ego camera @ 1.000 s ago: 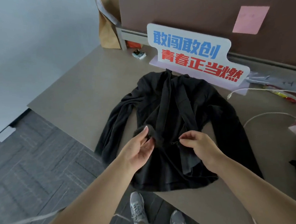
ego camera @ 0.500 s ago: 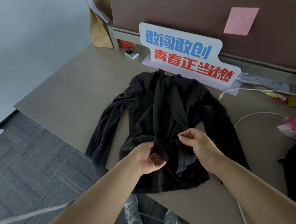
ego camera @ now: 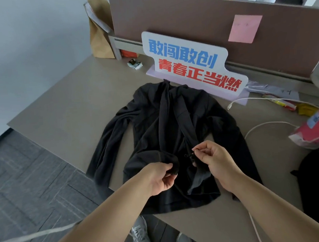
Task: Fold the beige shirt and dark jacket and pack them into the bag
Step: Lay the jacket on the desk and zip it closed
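Currently: dark jacket lies spread front-up on the desk. Left hand grips a bunched front edge; right hand pinches the zipper pull. Fabric looks soft, light, limp; likely best held at hem and front edges.

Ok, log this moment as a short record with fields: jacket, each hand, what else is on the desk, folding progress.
jacket: dark jacket lying on the desk, front open, sleeves spread out
left: left hand grips a front edge of the fabric
right: right hand pinches the zipper pull
also on desk: lettered sign, white cable
progress: not yet folded; beige shirt not in view
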